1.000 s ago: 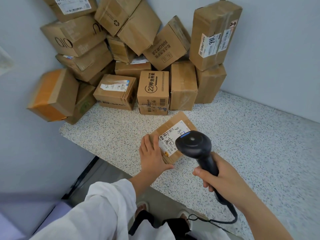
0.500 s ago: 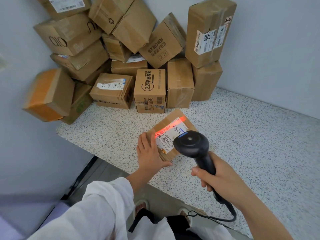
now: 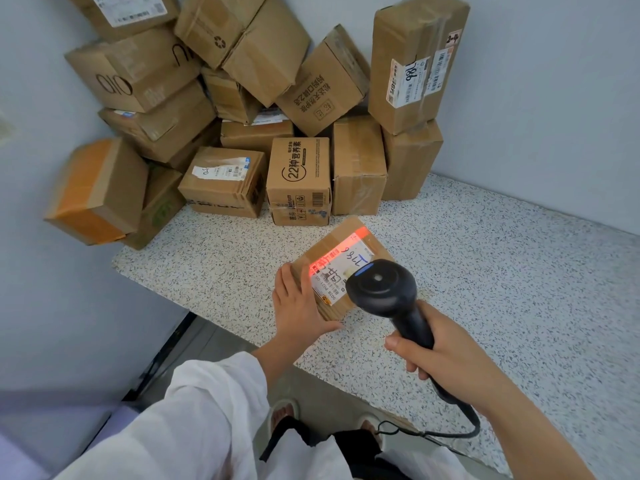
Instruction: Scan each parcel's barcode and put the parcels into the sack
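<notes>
A small flat cardboard parcel lies on the speckled counter near its front edge, white label facing up. A red scan line glows across the label. My left hand rests flat on the parcel's left side, fingers straight, thumb along the near edge. My right hand grips the handle of a black barcode scanner, whose head hovers just above the parcel's right half and hides part of the label. No sack is in view.
Several cardboard boxes are piled in the back left corner against the walls, some tilted; a tall one stands on another at the right. The scanner's cable hangs off the counter's front edge. My feet show below.
The red scan line has come on across the label since a second ago. Both hands and the parcel stay in nearly the same place.
</notes>
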A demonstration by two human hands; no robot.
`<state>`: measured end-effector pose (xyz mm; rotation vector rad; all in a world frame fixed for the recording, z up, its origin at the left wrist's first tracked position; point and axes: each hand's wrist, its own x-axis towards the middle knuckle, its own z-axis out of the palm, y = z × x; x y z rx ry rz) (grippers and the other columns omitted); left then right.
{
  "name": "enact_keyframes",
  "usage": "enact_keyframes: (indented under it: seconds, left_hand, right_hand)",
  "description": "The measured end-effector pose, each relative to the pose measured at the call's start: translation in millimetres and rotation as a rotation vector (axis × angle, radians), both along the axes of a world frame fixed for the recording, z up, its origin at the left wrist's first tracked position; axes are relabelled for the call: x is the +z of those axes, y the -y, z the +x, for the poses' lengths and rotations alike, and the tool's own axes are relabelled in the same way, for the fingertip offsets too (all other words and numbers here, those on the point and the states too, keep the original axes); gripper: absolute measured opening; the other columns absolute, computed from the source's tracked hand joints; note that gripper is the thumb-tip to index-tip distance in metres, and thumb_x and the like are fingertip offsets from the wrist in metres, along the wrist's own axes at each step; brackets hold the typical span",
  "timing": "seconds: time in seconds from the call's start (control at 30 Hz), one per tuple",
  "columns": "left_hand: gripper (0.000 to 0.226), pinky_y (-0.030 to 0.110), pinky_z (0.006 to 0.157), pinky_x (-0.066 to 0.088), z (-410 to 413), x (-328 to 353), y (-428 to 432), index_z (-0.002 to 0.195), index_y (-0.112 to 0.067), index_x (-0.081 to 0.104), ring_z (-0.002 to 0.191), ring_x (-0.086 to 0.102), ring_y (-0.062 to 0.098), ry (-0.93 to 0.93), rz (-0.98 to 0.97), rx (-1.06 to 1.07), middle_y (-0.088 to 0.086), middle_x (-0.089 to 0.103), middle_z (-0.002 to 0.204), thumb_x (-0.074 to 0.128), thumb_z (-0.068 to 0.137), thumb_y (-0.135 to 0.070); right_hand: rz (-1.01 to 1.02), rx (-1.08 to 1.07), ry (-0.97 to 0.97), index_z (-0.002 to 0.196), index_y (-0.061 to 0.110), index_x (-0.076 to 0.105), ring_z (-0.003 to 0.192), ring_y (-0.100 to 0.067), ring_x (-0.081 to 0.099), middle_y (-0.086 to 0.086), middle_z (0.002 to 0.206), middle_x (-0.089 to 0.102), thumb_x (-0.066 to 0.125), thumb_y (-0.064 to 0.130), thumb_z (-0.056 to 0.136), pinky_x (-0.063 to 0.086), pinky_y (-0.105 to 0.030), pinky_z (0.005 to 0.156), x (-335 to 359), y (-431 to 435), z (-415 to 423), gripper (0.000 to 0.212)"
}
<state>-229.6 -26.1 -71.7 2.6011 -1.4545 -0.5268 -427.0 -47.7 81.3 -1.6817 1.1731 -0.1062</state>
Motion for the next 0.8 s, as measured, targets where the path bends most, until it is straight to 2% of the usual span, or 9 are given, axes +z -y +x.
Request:
enact_keyframes:
  seconds: [0.2,0.4,0.63,0.73,0.8]
  left_hand:
    - [0.129,0.045,0.116,0.005,0,0,0,0.148,-0.017,-0.01,0.143,-0.011,0.036,0.011,-0.018,-0.001,0.021,-0.012,0.154,0.07,0.062,-0.069]
    - [0.127,0.045,0.116,0.007,-2,1,1,0.148,-0.017,-0.007,0.143,-0.011,0.035,0.012,-0.031,0.007,0.02,-0.011,0.154,0.071,0.062,-0.067]
    - [0.12,0.05,0.11,0.026,5,7,8,0.145,-0.015,0.009,0.142,-0.005,0.037,-0.063,-0.095,0.0,0.02,0.0,0.152,0.078,0.058,-0.06]
    - [0.115,0.054,0.109,0.03,16,16,13,0.141,-0.015,0.016,0.141,-0.004,0.036,-0.154,-0.124,-0.055,0.016,0.003,0.152,0.081,0.055,-0.055]
    - [0.113,0.054,0.111,0.028,30,28,18,0.14,-0.017,0.018,0.141,-0.004,0.033,-0.177,-0.107,-0.205,0.01,0.004,0.151,0.082,0.054,-0.054]
  right_hand:
    - [-0.012,-0.001,-0.007,0.092,0.027,0.052,0.049,0.004,0.057,0.006,0.069,0.06,0.065,0.028,0.084,0.048,-0.022,0.057,3,0,-4,0.015]
    - [-0.015,-0.036,0.024,0.093,0.026,0.054,0.048,0.003,0.056,0.009,0.065,0.061,0.066,0.025,0.084,0.046,-0.02,0.055,4,0,-13,0.015]
    - [-0.074,-0.084,0.045,0.09,0.025,0.054,0.049,0.0,0.057,0.018,0.06,0.063,0.067,0.023,0.083,0.048,-0.023,0.057,5,-2,-35,0.015]
    - [-0.107,-0.077,0.042,0.091,0.025,0.055,0.051,-0.001,0.058,0.017,0.067,0.065,0.068,0.021,0.082,0.05,-0.021,0.056,11,-4,-43,0.016]
    - [-0.11,-0.024,0.04,0.091,0.025,0.056,0.054,-0.004,0.059,0.01,0.076,0.069,0.069,0.02,0.082,0.051,-0.022,0.057,19,-6,-47,0.017]
